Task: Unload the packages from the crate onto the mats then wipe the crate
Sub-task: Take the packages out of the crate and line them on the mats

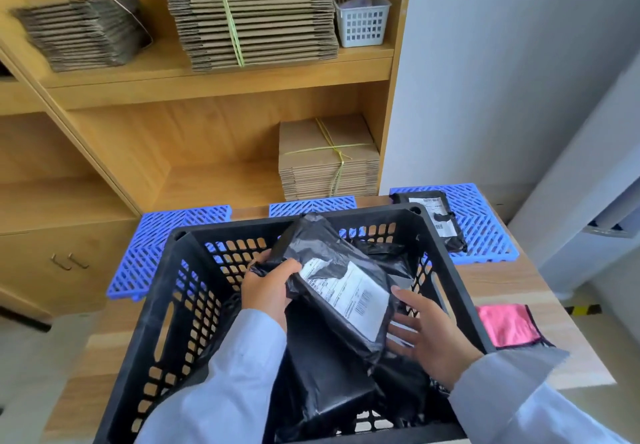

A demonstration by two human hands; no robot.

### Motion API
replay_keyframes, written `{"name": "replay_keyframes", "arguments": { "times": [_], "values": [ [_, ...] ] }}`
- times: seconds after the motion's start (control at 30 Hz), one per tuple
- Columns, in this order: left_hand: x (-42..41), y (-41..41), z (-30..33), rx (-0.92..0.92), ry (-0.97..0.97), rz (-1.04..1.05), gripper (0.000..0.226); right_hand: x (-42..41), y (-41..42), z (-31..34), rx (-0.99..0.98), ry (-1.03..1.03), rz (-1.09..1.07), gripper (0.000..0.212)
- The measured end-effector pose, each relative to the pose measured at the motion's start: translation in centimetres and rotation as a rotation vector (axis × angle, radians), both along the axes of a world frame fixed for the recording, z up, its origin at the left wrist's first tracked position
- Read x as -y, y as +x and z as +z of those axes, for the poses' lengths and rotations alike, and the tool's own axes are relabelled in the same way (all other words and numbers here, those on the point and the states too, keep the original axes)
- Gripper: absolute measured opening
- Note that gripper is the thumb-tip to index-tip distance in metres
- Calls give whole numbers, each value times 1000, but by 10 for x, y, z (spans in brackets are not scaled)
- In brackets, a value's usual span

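A black perforated crate [152,308] stands on the wooden table in front of me. My left hand [268,287] grips the left edge of a black plastic package with a white label [341,280], tilted up inside the crate. My right hand [427,332] rests open-fingered against that package's right side. More black packages [329,381] lie beneath it in the crate. Three blue lattice mats lie beyond the crate: left mat [152,246], middle mat [311,205], right mat [485,221]. One labelled black package [438,218] lies on the right mat.
A pink cloth [505,325] lies on the table right of the crate. Wooden shelves behind hold bundled flat cardboard [329,159] and a white basket [362,20]. A grey wall stands at the right.
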State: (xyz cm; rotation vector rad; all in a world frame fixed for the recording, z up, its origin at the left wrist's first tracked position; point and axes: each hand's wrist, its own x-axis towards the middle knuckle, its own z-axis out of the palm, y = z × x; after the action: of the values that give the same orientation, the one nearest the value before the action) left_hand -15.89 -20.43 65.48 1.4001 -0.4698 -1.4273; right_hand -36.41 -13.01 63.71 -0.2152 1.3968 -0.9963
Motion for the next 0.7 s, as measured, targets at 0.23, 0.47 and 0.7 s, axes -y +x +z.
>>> {"name": "replay_keyframes", "arguments": {
  "times": [0.23,0.47,0.7],
  "values": [
    [-21,18,15,-320,-128,15,54,-9,31,25,280,-208,60,36],
    [-28,51,10,-448,-190,-44,50,-13,46,31,279,-266,-4,34],
    [-25,97,21,-244,-296,-142,25,-22,56,26,-37,-334,123,78]
  ]
}}
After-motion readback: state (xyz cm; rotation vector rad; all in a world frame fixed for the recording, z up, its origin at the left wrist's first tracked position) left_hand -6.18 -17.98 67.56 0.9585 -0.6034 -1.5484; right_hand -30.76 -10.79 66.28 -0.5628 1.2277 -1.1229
